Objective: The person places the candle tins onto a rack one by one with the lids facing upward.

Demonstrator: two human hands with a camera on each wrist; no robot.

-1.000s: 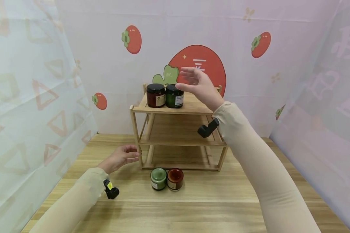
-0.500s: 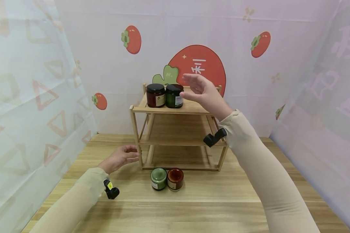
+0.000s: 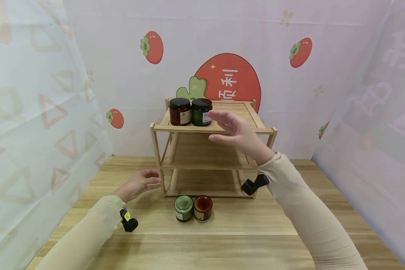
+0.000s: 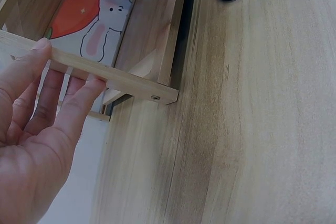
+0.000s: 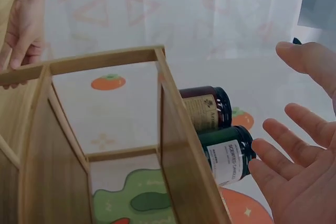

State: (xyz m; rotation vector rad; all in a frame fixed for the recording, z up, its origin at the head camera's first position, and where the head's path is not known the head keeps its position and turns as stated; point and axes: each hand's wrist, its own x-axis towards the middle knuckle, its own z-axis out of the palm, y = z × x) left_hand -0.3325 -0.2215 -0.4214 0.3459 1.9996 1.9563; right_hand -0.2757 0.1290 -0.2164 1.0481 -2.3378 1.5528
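My left hand (image 3: pixel 139 183) grips the left front post of a wooden three-tier shelf (image 3: pixel 207 166), low down. In the left wrist view, thumb and fingers (image 4: pixel 79 106) lie on either side of that post. On the top tier, at the left, a dark red candle jar (image 3: pixel 180 112) and a green scented candle jar (image 3: pixel 201 112) stand side by side with black lids. Just right of and below the green one, my right hand (image 3: pixel 241 135) hovers with spread fingers and holds nothing. A second green jar (image 3: pixel 183 207) and a reddish-brown jar (image 3: pixel 203 208) stand on the table before the shelf.
The shelf's middle tier (image 3: pixel 206 150) and bottom tier (image 3: pixel 206 179) lie behind the front rails. Printed cloth walls (image 3: pixel 128 75) enclose the wooden table (image 3: pixel 189 251) at the back and both sides.
My right hand has come down and slightly right, away from the green jar's lid on the top tier. The left hand and all the jars stay in place.
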